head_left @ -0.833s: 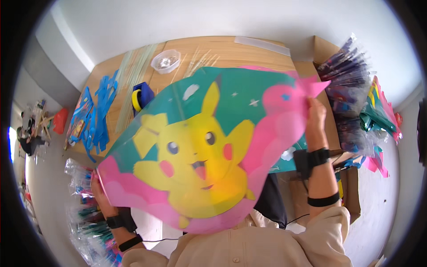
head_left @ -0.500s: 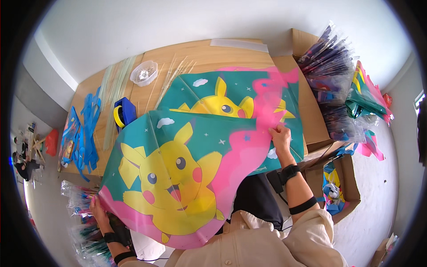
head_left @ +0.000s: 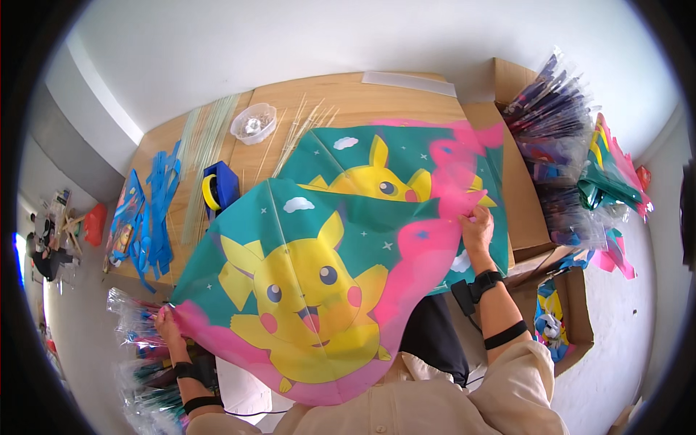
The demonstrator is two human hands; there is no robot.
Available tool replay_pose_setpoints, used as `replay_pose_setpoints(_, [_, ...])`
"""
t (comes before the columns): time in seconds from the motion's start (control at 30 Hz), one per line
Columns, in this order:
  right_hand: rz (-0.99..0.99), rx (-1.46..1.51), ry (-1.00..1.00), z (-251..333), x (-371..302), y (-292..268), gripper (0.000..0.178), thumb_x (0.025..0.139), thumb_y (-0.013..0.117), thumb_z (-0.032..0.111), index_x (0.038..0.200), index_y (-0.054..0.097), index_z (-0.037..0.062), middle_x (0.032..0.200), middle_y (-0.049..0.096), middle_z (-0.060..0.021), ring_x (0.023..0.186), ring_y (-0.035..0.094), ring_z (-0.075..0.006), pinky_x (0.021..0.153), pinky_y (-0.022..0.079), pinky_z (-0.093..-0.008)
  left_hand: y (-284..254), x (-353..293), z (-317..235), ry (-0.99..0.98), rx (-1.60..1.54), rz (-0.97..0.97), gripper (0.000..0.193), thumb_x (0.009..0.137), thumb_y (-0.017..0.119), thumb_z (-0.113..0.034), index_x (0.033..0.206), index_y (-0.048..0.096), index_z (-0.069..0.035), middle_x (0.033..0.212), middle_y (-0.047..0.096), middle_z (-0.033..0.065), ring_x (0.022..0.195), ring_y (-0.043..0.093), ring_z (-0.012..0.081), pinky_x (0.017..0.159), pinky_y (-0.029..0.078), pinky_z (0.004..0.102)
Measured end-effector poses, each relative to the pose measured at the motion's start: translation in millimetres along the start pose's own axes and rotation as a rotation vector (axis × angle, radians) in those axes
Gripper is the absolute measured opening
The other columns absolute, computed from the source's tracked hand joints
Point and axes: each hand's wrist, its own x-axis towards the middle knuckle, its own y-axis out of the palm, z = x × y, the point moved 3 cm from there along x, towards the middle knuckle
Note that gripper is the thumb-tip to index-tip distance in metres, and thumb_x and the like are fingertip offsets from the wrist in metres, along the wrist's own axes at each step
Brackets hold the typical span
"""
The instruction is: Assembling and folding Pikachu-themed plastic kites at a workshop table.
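Observation:
A kite sail [head_left: 312, 290], green and pink with a yellow cartoon animal, is spread between my hands, over the near edge of the table and my lap. My left hand [head_left: 170, 328] pinches its pink corner at the lower left. At the sail's right edge, my right hand [head_left: 476, 230] has its fingers closed on the pink border. A second kite sail [head_left: 406, 156] with the same print lies flat on the table beyond, partly covered by the held one. A straight crease or seam runs down the middle of the held sail.
On the wooden table [head_left: 312, 87] are thin sticks [head_left: 206, 145], a clear plastic bowl [head_left: 254, 123], a blue tape dispenser [head_left: 221, 185] and blue strips [head_left: 159, 217]. Bagged items [head_left: 554, 123] stack at right, above an open carton [head_left: 580, 312]. More plastic bags [head_left: 134, 319] hang at left.
The whole view has shifted, so the scene sits slightly further right and lower. The held sail tilts a little differently, its left corner slightly higher against the table. Both hands keep their grip.

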Motion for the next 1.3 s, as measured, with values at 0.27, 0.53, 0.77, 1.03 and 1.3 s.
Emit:
replay_pose_setpoints(0.27, [0.040, -0.191, 0.016, -13, 12, 4, 0.016, 0.066, 0.066, 0.011, 0.068, 0.051, 0.0026, 0.094, 0.059, -0.0113, 0.094, 0.051, -0.0341, 0.081, 0.044, -0.0409, 32, -33, -3, 0.122, 0.287, 0.132, 0.012, 0.083, 0.059, -0.007, 0.082, 0.063, 0.005, 0.073, 0.057, 0.0152, 0.069, 0.054, 0.0225, 0.066, 0.042, 0.0377])
replay_pose_setpoints(0.53, [-0.105, -0.318, -0.395, 46, 14, -16, 0.047, 0.067, 0.068, 0.008, 0.111, 0.055, 0.0018, 0.127, 0.048, -0.0132, 0.118, 0.044, -0.0343, 0.097, 0.037, -0.0421, 34, -58, -48, 0.248, 0.320, 0.358, 0.012, 0.079, 0.062, -0.007, 0.085, 0.063, 0.003, 0.071, 0.059, 0.0201, 0.069, 0.056, 0.0359, 0.064, 0.043, 0.0429])
replay_pose_setpoints(0.77, [0.450, -0.155, -0.578, 93, 3, 37, 0.061, 0.058, 0.080, 0.022, 0.112, 0.056, 0.0065, 0.119, 0.055, -0.0121, 0.114, 0.049, -0.0308, 0.095, 0.037, -0.0419, 39, -75, -80, 0.338, 0.565, 0.416, 0.014, 0.076, 0.064, -0.009, 0.085, 0.065, 0.001, 0.078, 0.060, 0.0239, 0.076, 0.057, 0.0418, 0.066, 0.043, 0.0456])
replay_pose_setpoints(1.03, [0.629, -0.226, -0.408, 83, 10, 64, 0.064, 0.052, 0.084, 0.022, 0.109, 0.058, 0.0111, 0.106, 0.056, -0.0107, 0.107, 0.050, -0.0287, 0.089, 0.039, -0.0431, 45, -68, -78, 0.268, 0.502, 0.496, 0.015, 0.076, 0.065, -0.009, 0.084, 0.064, 0.003, 0.076, 0.059, 0.0241, 0.075, 0.057, 0.0420, 0.066, 0.044, 0.0464])
replay_pose_setpoints(1.3, [0.762, -0.300, -0.486, 100, 23, 75, 0.063, 0.048, 0.085, 0.016, 0.103, 0.055, 0.0111, 0.108, 0.049, -0.0098, 0.108, 0.046, -0.0313, 0.092, 0.039, -0.0411, 50, -66, -44, 0.301, 0.555, 0.519, 0.016, 0.075, 0.066, -0.011, 0.083, 0.064, 0.003, 0.077, 0.059, 0.0244, 0.078, 0.057, 0.0421, 0.068, 0.043, 0.0474])
